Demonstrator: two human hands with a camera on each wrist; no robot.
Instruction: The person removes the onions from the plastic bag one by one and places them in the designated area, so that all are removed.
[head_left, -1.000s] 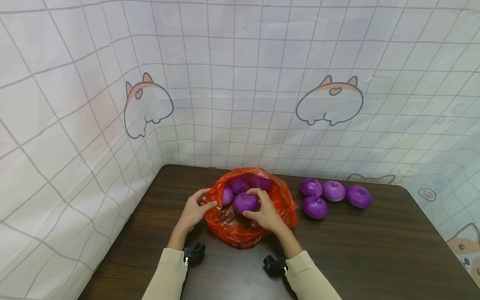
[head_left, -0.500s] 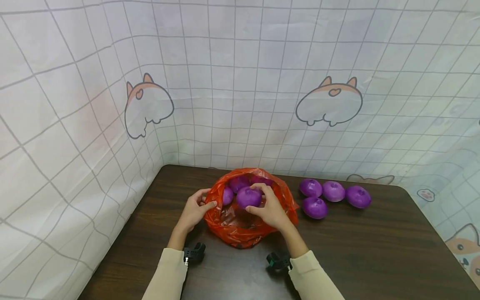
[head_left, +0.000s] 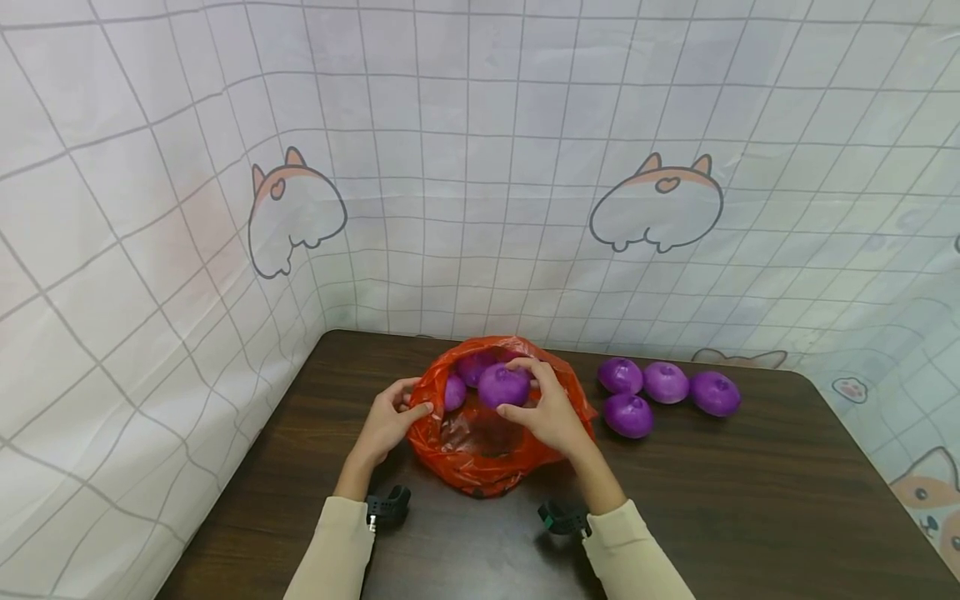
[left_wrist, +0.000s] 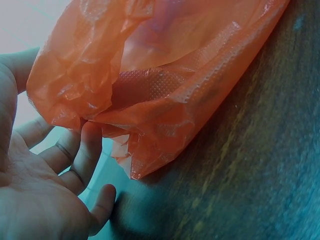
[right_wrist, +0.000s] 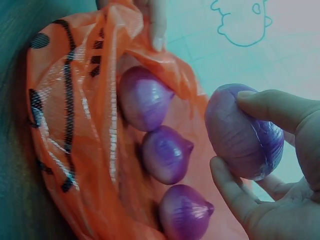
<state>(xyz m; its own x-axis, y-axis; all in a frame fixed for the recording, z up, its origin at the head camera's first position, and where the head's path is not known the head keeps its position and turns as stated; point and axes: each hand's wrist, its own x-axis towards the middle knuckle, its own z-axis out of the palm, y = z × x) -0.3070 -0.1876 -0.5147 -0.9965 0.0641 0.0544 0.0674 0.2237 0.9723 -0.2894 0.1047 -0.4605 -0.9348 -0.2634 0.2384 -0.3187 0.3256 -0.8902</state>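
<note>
Well, one onion (head_left: 502,386) (purple) sits fingertip-held in the right grip (head_left: 553,417).

Worktop (head_left: 720,500) is dark brown with wood grain running across it; far corners rounded, near edge outside the head view, pale sheen toward the near side. Red plastic bag (head_left: 465,471) sits near the far edge, closer to the far left corner than to the far right, its mouth open. Four purple onions (head_left: 666,382) lie near the far edge, between the bag and the far right corner: three in a row along that edge, the fourth on the near side of the row's left end. Contact among them uncertain.
</note>
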